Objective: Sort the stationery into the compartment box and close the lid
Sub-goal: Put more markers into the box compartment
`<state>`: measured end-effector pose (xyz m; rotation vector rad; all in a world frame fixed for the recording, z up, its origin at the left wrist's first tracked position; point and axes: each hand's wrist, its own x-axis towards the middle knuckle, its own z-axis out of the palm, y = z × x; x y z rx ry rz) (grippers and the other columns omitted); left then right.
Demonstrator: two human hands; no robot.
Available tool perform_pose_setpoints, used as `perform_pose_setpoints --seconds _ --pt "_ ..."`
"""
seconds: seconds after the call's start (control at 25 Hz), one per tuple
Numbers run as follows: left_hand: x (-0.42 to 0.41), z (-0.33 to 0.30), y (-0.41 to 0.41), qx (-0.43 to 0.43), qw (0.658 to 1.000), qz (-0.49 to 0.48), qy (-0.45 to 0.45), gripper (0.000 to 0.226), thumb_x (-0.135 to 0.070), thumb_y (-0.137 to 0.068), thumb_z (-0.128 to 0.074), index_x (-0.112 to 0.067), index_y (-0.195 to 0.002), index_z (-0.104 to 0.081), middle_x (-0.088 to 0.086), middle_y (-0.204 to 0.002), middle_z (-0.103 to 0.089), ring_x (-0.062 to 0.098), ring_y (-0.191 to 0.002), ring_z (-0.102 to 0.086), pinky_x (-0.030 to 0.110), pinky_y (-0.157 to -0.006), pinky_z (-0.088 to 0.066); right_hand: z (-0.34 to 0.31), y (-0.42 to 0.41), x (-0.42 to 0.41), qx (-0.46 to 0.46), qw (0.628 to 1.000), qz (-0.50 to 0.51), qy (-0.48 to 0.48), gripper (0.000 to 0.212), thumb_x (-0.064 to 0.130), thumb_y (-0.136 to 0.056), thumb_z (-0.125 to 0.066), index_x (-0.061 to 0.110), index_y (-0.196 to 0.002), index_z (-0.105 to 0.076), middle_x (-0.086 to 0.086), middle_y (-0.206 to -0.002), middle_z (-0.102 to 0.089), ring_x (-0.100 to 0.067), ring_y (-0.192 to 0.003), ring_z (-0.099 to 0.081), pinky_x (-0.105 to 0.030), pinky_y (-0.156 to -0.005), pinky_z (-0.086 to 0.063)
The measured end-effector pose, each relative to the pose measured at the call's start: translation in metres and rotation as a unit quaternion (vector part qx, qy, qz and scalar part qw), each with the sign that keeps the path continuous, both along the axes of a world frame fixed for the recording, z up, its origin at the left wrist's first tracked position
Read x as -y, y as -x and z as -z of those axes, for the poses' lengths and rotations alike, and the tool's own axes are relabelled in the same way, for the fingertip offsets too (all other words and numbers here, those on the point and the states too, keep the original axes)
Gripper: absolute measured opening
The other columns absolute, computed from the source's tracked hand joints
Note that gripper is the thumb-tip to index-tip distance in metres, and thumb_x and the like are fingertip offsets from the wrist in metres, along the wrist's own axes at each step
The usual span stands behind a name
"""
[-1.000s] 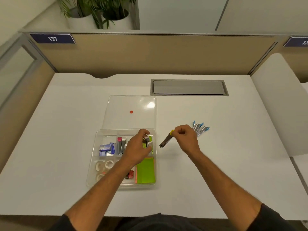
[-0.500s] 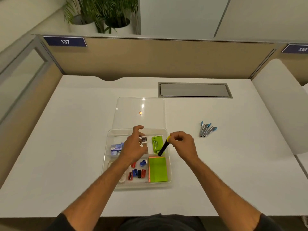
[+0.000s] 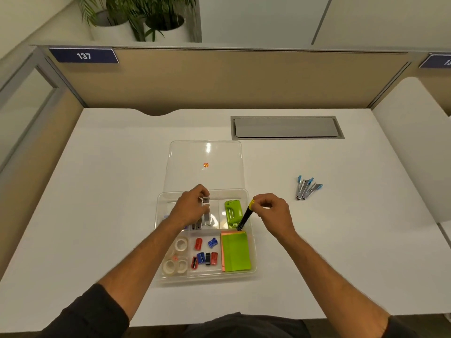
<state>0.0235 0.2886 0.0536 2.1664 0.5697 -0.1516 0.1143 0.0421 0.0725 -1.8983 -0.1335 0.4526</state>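
Compartment box (image 3: 253, 240) risk: right hand (image 3: 273, 213) pinched the tilted knife (image 3: 244, 219), which might miss; left hand (image 3: 192, 208) gripped a small item (image 3: 206, 200).

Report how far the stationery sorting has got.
Done: tape rolls, sharpeners and green notes sit in the box. In hand: right hand lowers a black cutter; left hand holds a small item. Left: blue-tipped tools on the desk, lid open.

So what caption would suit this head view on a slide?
Right hand lowers a black tool into the box; left hand holds a small item.
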Motion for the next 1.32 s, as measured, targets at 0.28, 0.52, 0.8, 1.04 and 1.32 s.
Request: perform_pose_setpoints --seconds 0.28,0.52,0.8,1.04,1.32 --pt "-0.011 0.026 -0.007 -0.059 0.995 0.064 -0.057 0.030 -0.022 -0.081 -0.072 -0.027 -0.107 -0.057 0.005 -0.104 -0.057 0.022 -0.091 -0.060 0.034 -0.080 -0.052 0.007 -0.002 -0.010 -0.010 1.000 -0.019 0.005 0.007 0.011 -0.078 -0.076 0.017 -0.078 -0.073 0.006 -0.093 -0.073 -0.008 -0.085 -0.068 -0.036 -0.080 -0.058" --pt "-0.017 0.032 -0.012 -0.089 0.983 0.095 -0.125 0.021 -0.023 -0.084 -0.067 -0.025 -0.105 -0.070 0.007 -0.102 -0.064 0.024 -0.091 -0.063 0.037 -0.081 -0.054 0.011 -0.004 -0.017 0.011 0.999 -0.028 0.012 0.008 0.011 -0.078 -0.076 0.018 -0.078 -0.072 0.006 -0.093 -0.072 -0.005 -0.086 -0.067 -0.012 -0.073 -0.049" --pt "-0.019 0.043 -0.007 -0.049 0.977 0.124 -0.169 0.024 -0.017 -0.088 -0.065 -0.024 -0.110 -0.072 -0.001 -0.107 -0.070 0.021 -0.100 -0.061 0.033 -0.081 -0.046 0.017 -0.004 -0.036 0.009 0.999 -0.045 -0.006 0.007 0.010 -0.079 -0.076 0.016 -0.082 -0.073 0.006 -0.096 -0.072 -0.006 -0.092 -0.067 -0.016 -0.077 -0.051" --pt "-0.019 0.050 -0.006 -0.050 0.961 0.152 -0.224 0.033 -0.023 -0.093 -0.063 -0.024 -0.125 -0.065 -0.001 -0.114 -0.066 0.023 -0.107 -0.054 0.038 -0.090 -0.045 0.024 0.001 -0.080 0.105 0.984 -0.133 0.056 0.002 0.023 -0.081 -0.076 0.023 -0.083 -0.075 0.014 -0.103 -0.072 -0.007 -0.107 -0.054 -0.024 -0.092 -0.042" --pt "-0.022 0.058 -0.001 -0.054 0.942 0.181 -0.276 0.035 -0.026 -0.096 -0.057 -0.023 -0.130 -0.059 0.000 -0.118 -0.062 0.022 -0.112 -0.051 0.039 -0.098 -0.038 0.051 0.006 -0.107 0.154 0.926 -0.252 0.233 0.008 0.031 -0.085 -0.070 0.026 -0.088 -0.074 0.011 -0.109 -0.073 -0.021 -0.127 -0.043 -0.043 -0.104 -0.032"
